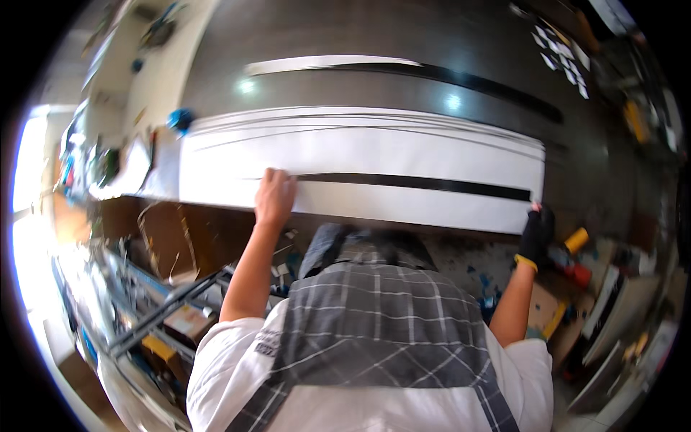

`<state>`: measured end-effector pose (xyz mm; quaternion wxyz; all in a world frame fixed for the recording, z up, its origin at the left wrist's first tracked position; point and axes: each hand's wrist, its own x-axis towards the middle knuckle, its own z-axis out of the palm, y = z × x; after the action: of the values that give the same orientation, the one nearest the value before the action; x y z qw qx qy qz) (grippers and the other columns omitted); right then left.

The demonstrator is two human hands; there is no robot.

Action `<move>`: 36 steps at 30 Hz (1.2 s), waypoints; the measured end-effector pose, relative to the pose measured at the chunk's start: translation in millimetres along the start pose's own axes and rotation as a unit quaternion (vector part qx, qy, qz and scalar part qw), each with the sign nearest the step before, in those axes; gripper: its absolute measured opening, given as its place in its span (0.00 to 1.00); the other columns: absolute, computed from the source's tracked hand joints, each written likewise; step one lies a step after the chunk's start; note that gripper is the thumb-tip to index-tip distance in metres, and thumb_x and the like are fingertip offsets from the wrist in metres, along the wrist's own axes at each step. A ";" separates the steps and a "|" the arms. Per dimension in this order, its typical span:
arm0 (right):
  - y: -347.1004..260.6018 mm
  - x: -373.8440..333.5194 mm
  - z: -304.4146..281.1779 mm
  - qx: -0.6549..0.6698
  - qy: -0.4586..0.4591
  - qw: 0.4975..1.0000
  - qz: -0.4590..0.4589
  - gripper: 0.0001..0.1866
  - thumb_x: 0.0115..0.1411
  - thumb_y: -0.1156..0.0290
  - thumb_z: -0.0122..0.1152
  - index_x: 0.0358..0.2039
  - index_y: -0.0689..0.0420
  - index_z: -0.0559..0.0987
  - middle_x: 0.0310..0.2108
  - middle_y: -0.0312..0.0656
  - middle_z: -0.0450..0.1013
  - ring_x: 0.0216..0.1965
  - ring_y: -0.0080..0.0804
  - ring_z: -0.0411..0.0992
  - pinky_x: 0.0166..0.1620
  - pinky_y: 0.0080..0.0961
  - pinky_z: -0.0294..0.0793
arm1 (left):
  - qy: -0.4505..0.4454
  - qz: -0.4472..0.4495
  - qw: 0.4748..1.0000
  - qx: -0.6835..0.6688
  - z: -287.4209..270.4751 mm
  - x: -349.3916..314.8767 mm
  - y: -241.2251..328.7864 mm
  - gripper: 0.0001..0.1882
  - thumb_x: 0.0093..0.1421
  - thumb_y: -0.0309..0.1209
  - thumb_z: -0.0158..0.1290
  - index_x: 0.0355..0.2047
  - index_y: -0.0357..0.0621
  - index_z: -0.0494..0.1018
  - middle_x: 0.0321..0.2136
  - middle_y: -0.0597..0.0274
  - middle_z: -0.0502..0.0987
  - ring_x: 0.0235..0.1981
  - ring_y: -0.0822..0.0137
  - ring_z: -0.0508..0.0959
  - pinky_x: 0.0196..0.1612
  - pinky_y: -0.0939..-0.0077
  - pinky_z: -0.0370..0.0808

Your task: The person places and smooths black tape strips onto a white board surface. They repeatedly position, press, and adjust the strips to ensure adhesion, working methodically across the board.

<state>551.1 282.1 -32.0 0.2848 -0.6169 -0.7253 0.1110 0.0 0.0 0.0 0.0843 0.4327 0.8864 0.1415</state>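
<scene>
A long white sheet (345,144) lies across the dark table in front of me. Over its near part runs a long, narrow black strip (425,183). My bare left hand (275,197) has its fingers closed on the strip's left end. At the right end, my right hand (538,229), in a black glove with a yellow cuff and a bare fingertip showing, pinches the strip's corner. Several thin dark strips (374,124) lie along the sheet's far side, some crossing each other.
Beyond the sheet, a white strip (324,63) and another black strip (497,89) lie on the table (360,29). Small white pieces (558,54) are scattered at the far right. A blue object (180,120) sits by the sheet's left corner. Metal framing (165,309) stands below left.
</scene>
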 end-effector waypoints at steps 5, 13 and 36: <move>-102.9 -56.7 38.9 0.025 -0.010 0.997 0.065 0.13 0.63 0.63 0.57 0.35 0.61 0.80 0.32 0.45 0.76 0.36 0.39 0.74 0.42 0.32 0.72 | 0.041 0.004 0.999 0.020 -35.0 19.5 -89.6 0.11 0.63 0.38 0.53 0.33 0.44 0.72 0.36 0.53 0.71 0.39 0.48 0.75 0.39 0.55 0.75; -160.2 -116.9 79.5 0.016 -0.026 0.999 0.010 0.14 0.63 0.62 0.55 0.34 0.61 0.79 0.28 0.43 0.75 0.32 0.36 0.73 0.40 0.31 0.72 | 0.063 -0.071 0.992 0.087 -72.4 26.2 -234.5 0.09 0.64 0.38 0.52 0.35 0.46 0.71 0.40 0.56 0.72 0.41 0.49 0.76 0.40 0.55 0.75; -234.6 -122.4 86.8 -0.082 -0.034 0.989 -0.114 0.18 0.55 0.70 0.61 0.48 0.54 0.77 0.49 0.44 0.72 0.51 0.45 0.69 0.54 0.38 0.69 | 0.074 0.203 0.976 -0.041 15.4 -38.9 -44.4 0.29 0.56 0.33 0.57 0.59 0.49 0.68 0.56 0.57 0.68 0.60 0.52 0.65 0.61 0.53 0.59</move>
<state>317.7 131.1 -16.2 0.2192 -0.5470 -0.8070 0.0388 -5.0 -54.0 -27.8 0.0058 0.5877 0.7775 0.2238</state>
